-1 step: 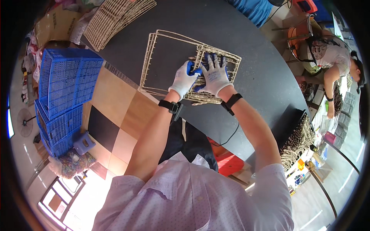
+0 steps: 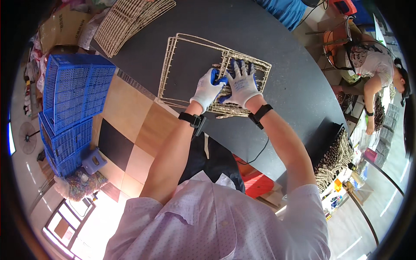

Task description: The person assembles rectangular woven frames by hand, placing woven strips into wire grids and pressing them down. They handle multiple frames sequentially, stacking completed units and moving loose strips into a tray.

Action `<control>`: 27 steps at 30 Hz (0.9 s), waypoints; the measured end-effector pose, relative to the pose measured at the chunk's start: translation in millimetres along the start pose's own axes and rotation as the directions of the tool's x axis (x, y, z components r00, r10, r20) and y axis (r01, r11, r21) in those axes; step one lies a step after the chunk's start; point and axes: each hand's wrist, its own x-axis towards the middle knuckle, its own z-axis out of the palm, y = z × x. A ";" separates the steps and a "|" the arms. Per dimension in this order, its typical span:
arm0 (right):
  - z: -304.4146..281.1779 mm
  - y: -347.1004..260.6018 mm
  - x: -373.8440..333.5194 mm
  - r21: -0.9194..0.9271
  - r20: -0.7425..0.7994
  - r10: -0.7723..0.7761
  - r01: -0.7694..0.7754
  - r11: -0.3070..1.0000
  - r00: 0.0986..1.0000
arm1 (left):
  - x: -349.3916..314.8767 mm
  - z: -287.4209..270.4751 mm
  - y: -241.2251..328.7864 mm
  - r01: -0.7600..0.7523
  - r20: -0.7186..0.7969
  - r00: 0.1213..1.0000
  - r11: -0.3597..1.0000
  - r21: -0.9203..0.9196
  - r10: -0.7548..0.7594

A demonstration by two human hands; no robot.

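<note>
A rectangular wire frame [image 2: 162,71] wrapped in tan cord lies on the dark table, a second such frame seemingly under it. Short brown sticks [image 2: 260,71] fill its right half, while the left half shows bare table. Beside the middle bar [image 2: 224,63], my left hand [image 2: 207,90], in a white glove with blue palm, is closed with its fingers curled and thumb toward the right. What it grips is hidden. Flat on the sticks lies my right hand [image 2: 242,86], gloved alike, fingers spread and pointing away from me.
A stack of cord-wrapped racks [image 2: 125,26] sits at the table's far left. Blue plastic crates [image 2: 78,93] stand left of the table [image 2: 299,99]. A bin of cut sticks [image 2: 336,160] is at the right edge. Another person [image 2: 372,73] bends over work at far right.
</note>
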 end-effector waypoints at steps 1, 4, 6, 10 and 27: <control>-1.9 1.7 2.5 0.001 0.032 0.009 -0.009 1.000 0.999 | 0.7 1.2 -1.1 -0.018 -0.003 1.000 1.000 0.003 0.018; 5.4 5.7 11.6 0.011 0.053 0.037 -0.038 0.999 0.998 | 1.4 0.7 3.1 -0.005 0.013 1.000 0.998 0.056 0.004; 8.3 5.0 12.7 -0.002 0.042 0.026 -0.026 1.000 0.999 | 3.5 2.4 2.9 -0.019 -0.014 1.000 0.999 0.035 0.020; 10.8 1.9 4.1 0.035 -0.029 -0.012 0.013 0.999 1.000 | 3.8 4.3 -1.5 -0.060 -0.054 0.997 0.996 0.062 0.063; 20.5 19.3 -16.0 0.013 0.068 -0.230 0.230 0.973 0.971 | -25.4 19.8 -11.6 -0.143 -0.165 0.972 0.978 0.154 0.168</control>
